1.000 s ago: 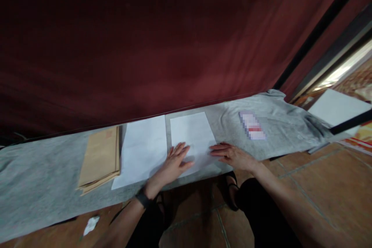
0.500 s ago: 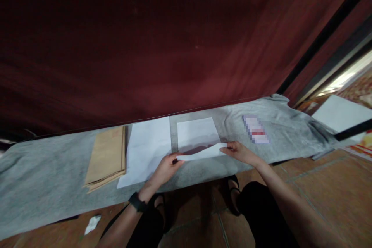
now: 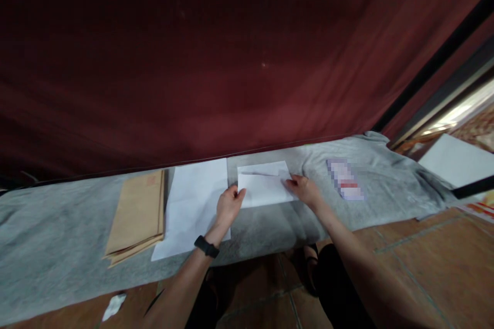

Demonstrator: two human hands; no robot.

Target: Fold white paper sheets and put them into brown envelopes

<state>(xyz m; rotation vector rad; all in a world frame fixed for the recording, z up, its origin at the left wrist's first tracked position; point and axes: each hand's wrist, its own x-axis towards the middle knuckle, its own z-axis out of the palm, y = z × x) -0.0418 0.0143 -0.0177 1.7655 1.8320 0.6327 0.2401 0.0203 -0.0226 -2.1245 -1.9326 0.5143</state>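
A white sheet of paper (image 3: 264, 185) lies folded up on itself on the grey cloth (image 3: 57, 236). My left hand (image 3: 228, 204) pinches its left edge, with a black watch on the wrist. At the sheet's right edge my right hand (image 3: 303, 187) holds the folded flap down with closed fingers. A larger stack of white paper (image 3: 193, 203) lies just left of my left hand.
A pile of brown envelopes (image 3: 137, 213) sits further left on the cloth. A small blurred card (image 3: 345, 179) lies to the right. A dark red curtain (image 3: 193, 61) hangs behind. A white crumpled scrap (image 3: 113, 306) lies on the tiled floor.
Both hands lay flat on the sheet, then lifted its near edge and folded it away from me. The sheet now looks half as long.
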